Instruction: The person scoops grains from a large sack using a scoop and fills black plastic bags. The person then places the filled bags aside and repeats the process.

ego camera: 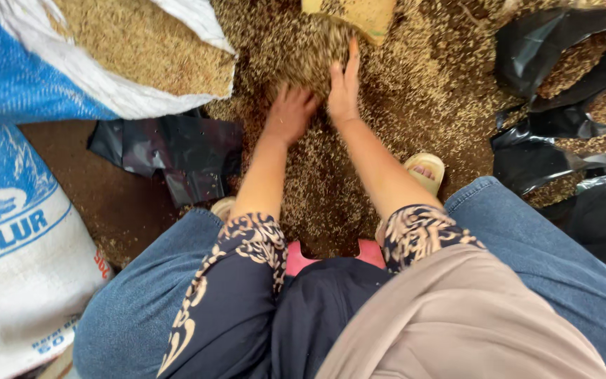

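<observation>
On the floor, unhusked grain point(331, 168) is pushed by flat, open, empty hands, left point(290, 112) and right point(344, 88); scattering onto black plastic point(177, 151) is risked.

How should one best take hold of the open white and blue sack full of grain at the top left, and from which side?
Probably at the folded white rim of the sack, coming from the right, where both hands work. The mouth is open and brim-full of grain, so only the loose fabric edge gives a grip; the bulging body offers none.
</observation>
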